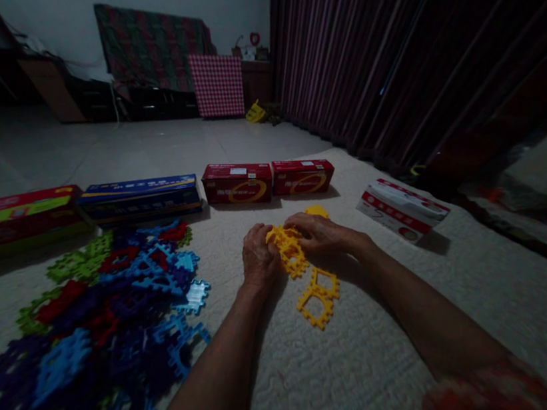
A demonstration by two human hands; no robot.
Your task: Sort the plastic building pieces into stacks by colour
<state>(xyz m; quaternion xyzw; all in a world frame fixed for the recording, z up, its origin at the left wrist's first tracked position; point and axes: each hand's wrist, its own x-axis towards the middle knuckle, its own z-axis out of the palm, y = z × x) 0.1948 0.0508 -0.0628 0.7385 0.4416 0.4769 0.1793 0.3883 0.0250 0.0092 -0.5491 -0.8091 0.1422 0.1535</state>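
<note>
Between my two hands is a cluster of yellow interlocking toy pieces (290,251) with toothed edges. My left hand (260,255) is closed on its left side. From the right, my right hand (318,231) grips the same cluster, its fingers bent over the upper edge. Two yellow frame-shaped pieces (316,308) lie on the quilted mat just below, close to the cluster. Another yellow piece (317,211) shows partly behind my right hand. How the pieces in my hands join is too dim to make out.
A heap of blue, purple, red and green toothed pieces (116,313) covers the mat at left. Behind stand a red and yellow box (17,215), a blue box (144,198) and two red boxes (237,184). A white and red box (403,211) sits at right, near dark curtains (357,39).
</note>
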